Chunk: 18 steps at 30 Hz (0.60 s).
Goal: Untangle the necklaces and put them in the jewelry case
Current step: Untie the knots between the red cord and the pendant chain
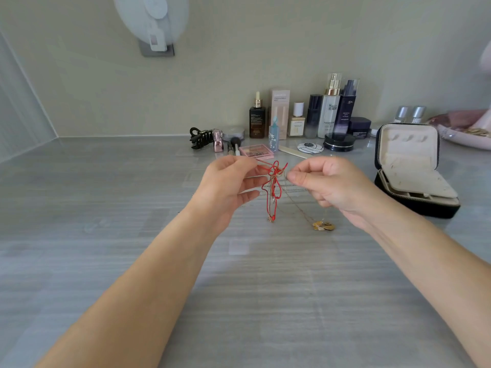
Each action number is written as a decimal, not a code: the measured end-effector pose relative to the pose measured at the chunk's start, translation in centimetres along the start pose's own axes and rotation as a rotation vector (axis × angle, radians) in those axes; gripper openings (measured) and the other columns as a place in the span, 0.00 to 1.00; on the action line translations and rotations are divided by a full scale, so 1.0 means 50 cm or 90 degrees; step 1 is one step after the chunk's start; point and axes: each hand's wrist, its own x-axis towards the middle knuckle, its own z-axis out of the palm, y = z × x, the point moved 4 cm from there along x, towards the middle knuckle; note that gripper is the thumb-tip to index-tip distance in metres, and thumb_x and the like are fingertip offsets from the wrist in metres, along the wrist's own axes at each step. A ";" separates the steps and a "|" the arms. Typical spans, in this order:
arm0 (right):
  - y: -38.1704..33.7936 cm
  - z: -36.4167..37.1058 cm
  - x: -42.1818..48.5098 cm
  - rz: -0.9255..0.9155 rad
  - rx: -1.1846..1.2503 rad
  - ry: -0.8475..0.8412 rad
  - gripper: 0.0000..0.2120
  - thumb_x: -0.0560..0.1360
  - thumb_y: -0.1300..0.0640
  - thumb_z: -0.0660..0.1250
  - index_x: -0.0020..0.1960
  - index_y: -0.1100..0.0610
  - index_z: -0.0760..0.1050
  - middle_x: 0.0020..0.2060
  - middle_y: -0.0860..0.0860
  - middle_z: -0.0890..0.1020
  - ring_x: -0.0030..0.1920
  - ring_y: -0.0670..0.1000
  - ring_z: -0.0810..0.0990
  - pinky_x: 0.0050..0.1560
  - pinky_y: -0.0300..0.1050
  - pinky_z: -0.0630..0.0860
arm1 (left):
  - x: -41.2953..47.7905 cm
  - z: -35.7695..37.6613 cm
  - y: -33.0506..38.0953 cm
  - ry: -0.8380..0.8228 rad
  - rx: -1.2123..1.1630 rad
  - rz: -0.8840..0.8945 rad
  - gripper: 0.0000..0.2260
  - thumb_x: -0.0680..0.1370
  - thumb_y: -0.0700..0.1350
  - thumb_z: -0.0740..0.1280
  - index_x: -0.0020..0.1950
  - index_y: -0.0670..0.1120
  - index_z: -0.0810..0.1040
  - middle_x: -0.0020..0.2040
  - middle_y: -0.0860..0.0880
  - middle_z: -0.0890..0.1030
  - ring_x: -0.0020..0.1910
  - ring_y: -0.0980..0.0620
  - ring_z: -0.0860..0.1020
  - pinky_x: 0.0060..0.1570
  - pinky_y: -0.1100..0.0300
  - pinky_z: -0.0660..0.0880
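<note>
At frame centre, the tangled necklaces (275, 181) are held up above the desk (119, 208). Their red cord (276, 170) is pinched by the left grip (228, 187), and the knot, apparently along with a thin chain, by the right grip (329, 187). Gold pendants (324, 226) lie on the desk below. The jewelry case (409, 144) is stood open at the right.

I am at a home vanity. Tall glass skincare bottles (329, 110) and a flat pink eyeshadow palette (256, 151) line my grey streaked counter (106, 208).
</note>
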 end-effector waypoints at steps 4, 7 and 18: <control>-0.004 0.002 -0.002 -0.007 0.034 -0.003 0.05 0.72 0.58 0.69 0.38 0.53 0.76 0.18 0.41 0.70 0.20 0.42 0.57 0.22 0.34 0.54 | 0.000 0.002 -0.004 -0.005 -0.047 -0.020 0.06 0.77 0.39 0.62 0.40 0.45 0.74 0.34 0.50 0.78 0.35 0.53 0.77 0.40 0.58 0.73; -0.004 0.002 -0.005 -0.006 0.034 -0.005 0.05 0.73 0.58 0.69 0.38 0.53 0.77 0.17 0.41 0.68 0.21 0.43 0.56 0.22 0.34 0.54 | 0.001 0.000 -0.011 0.015 0.031 -0.017 0.05 0.77 0.38 0.62 0.45 0.47 0.72 0.37 0.51 0.78 0.35 0.54 0.77 0.39 0.59 0.73; -0.006 0.004 -0.007 0.006 -0.001 0.015 0.06 0.72 0.57 0.68 0.36 0.52 0.77 0.15 0.42 0.64 0.20 0.43 0.58 0.23 0.35 0.55 | -0.029 0.038 -0.003 0.033 0.573 0.299 0.07 0.70 0.53 0.72 0.37 0.53 0.77 0.45 0.55 0.76 0.51 0.55 0.73 0.46 0.61 0.68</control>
